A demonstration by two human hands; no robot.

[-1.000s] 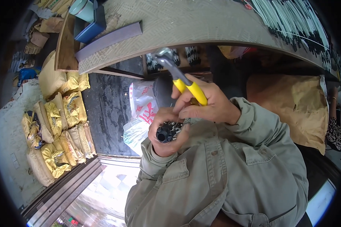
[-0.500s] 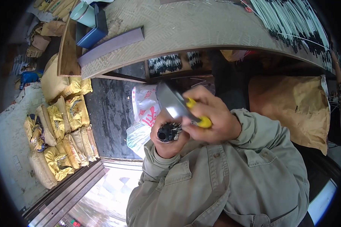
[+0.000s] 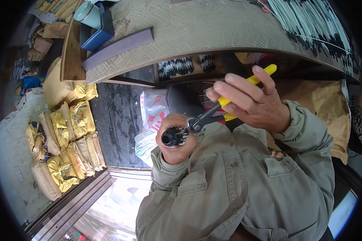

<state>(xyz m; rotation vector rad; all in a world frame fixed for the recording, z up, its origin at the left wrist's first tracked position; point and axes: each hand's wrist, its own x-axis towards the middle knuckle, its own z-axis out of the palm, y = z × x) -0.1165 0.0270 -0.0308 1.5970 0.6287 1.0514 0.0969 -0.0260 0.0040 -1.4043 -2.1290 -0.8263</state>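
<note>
While the left hand (image 3: 177, 152) is clenched around a black hollow-ended part (image 3: 173, 137) with thin pale wires beside it, the right hand (image 3: 261, 106) grips yellow-handled pincers (image 3: 207, 115), handles spread, fingers loosely wrapped. Pincer head is right at the left hand; can't tell if it touches the wires. Black part is in the air, off the table's near edge, in front of the jacket (image 3: 217, 176).

Table (image 3: 197, 30): worn, textured top. Blue bin (image 3: 96, 38) at the left end, mint-green cup (image 3: 88, 16) at it. Flat grey-purple strip (image 3: 118, 49) along the near edge, by the left corner. Pale black-ended rods (image 3: 305, 24) piled at the right end. Black-and-white bundles (image 3: 175, 68) under the table.

Room: gold and tan sacks (image 3: 62, 132) stacked left by a stained wall (image 3: 12, 140); red-printed plastic bag (image 3: 152, 108) on dark floor (image 3: 116, 132); brown paper sack (image 3: 336, 112) to the right.
</note>
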